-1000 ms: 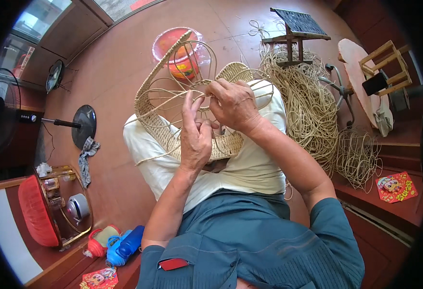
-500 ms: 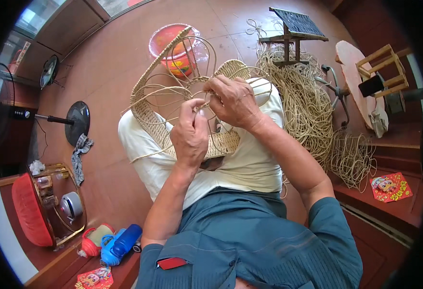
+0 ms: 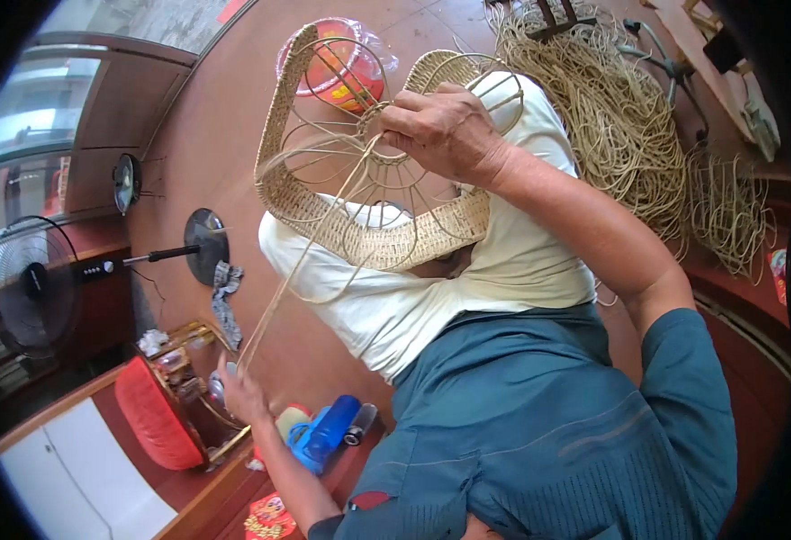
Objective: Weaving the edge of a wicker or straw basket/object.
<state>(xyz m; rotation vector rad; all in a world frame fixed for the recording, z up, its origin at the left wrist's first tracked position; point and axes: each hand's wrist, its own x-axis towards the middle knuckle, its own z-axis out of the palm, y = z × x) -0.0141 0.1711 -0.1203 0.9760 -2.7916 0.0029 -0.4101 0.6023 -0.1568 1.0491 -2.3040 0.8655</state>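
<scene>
On my lap rests a partly woven straw frame (image 3: 413,236), with open rings of ribs and a woven band along its side and bottom. My right hand (image 3: 445,130) is closed on the frame's inner ribs and cord near the middle. My left hand (image 3: 244,391) is out at the lower left, its fingers pinching a long pale cord (image 3: 296,265) that runs taut from the frame. Its fingertips are slightly blurred. My light trousers (image 3: 535,288) lie under the frame.
A red tub (image 3: 341,76) stands beyond the frame. Loose cord (image 3: 625,153) is heaped at right. Fans (image 3: 35,279) and a fan base (image 3: 206,247) are at left. A red-lidded tray (image 3: 157,414) and blue bottles (image 3: 332,423) sit lower left.
My left hand has left the frame's middle and moved far down-left, drawing the cord out. My right hand remains on the frame. The view has tilted and shifted.
</scene>
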